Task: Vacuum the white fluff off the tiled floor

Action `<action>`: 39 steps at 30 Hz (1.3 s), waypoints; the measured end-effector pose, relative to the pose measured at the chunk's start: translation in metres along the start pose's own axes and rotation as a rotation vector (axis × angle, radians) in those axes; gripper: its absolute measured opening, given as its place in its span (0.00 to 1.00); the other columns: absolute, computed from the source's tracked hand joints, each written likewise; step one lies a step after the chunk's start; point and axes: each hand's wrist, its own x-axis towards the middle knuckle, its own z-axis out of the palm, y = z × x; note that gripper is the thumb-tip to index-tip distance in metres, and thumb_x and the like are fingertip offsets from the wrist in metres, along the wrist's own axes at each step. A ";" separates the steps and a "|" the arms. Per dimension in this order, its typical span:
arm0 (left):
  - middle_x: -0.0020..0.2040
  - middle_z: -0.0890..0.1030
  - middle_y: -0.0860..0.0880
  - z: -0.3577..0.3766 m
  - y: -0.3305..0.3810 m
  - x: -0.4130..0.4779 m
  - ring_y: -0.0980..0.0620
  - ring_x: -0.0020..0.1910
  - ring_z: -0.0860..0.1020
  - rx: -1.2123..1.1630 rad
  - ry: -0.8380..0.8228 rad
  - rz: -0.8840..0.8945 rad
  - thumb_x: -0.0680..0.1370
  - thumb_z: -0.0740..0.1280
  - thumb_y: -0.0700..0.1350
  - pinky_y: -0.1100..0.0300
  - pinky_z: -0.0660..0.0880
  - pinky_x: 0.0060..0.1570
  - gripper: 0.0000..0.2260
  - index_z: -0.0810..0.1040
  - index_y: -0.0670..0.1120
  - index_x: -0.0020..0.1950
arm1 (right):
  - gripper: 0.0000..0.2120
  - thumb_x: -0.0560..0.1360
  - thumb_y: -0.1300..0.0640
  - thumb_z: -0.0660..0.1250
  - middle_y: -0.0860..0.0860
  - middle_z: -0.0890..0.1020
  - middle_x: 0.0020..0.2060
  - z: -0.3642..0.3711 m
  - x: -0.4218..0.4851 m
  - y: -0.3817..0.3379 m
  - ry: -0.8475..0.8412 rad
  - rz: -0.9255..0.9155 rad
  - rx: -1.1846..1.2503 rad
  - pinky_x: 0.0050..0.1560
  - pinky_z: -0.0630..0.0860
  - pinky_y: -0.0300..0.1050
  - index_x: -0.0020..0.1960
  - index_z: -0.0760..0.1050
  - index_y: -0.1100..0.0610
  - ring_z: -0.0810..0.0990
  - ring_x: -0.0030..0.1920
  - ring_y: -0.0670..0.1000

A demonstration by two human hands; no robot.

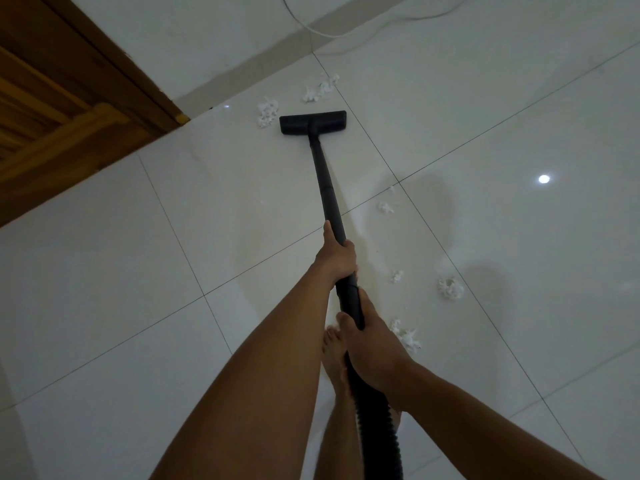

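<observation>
Fingers of the left hand (pixel 337 258) and right hand (pixel 370 351) grip the black wand (pixel 323 174). Its floor head (pixel 312 122) sits just beside fluff (pixel 267 110) on the tiled floor (pixel 138 271); a hasty push may scatter it toward the wooden door (pixel 69 98). More clumps (pixel 405 334) beside the bare foot (pixel 332 355) risk being trodden; a white cable (pixel 332 36) lies beyond.

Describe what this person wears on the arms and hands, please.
The left forearm and right forearm are bare, with no sleeve in view. The left hand and right hand wear no gloves; no ring, watch or bracelet shows. No markings are visible in this dim light.
</observation>
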 end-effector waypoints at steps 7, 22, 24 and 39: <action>0.40 0.79 0.44 -0.011 0.009 0.007 0.48 0.36 0.79 0.008 -0.005 0.000 0.85 0.54 0.48 0.44 0.82 0.55 0.32 0.38 0.62 0.81 | 0.25 0.86 0.48 0.55 0.54 0.80 0.41 0.004 0.008 -0.013 0.009 -0.014 -0.053 0.22 0.71 0.31 0.80 0.53 0.41 0.76 0.20 0.39; 0.50 0.80 0.40 -0.018 -0.032 -0.049 0.48 0.41 0.80 -0.078 0.054 -0.067 0.85 0.53 0.48 0.46 0.80 0.59 0.31 0.38 0.61 0.82 | 0.26 0.85 0.48 0.57 0.60 0.82 0.42 0.014 -0.046 0.000 -0.146 0.020 -0.029 0.28 0.78 0.39 0.79 0.52 0.36 0.79 0.25 0.47; 0.49 0.78 0.40 -0.020 -0.035 -0.054 0.50 0.40 0.78 -0.098 0.056 -0.072 0.85 0.54 0.47 0.46 0.80 0.59 0.31 0.39 0.60 0.82 | 0.26 0.85 0.49 0.57 0.59 0.82 0.40 0.014 -0.052 -0.003 -0.155 0.025 -0.033 0.28 0.77 0.39 0.79 0.52 0.36 0.79 0.24 0.46; 0.42 0.76 0.43 -0.056 -0.012 -0.009 0.47 0.41 0.77 -0.153 0.068 -0.069 0.85 0.55 0.47 0.41 0.79 0.61 0.32 0.38 0.63 0.81 | 0.26 0.86 0.51 0.55 0.54 0.79 0.38 0.029 -0.008 -0.038 -0.112 -0.060 -0.161 0.23 0.72 0.31 0.81 0.51 0.42 0.76 0.21 0.41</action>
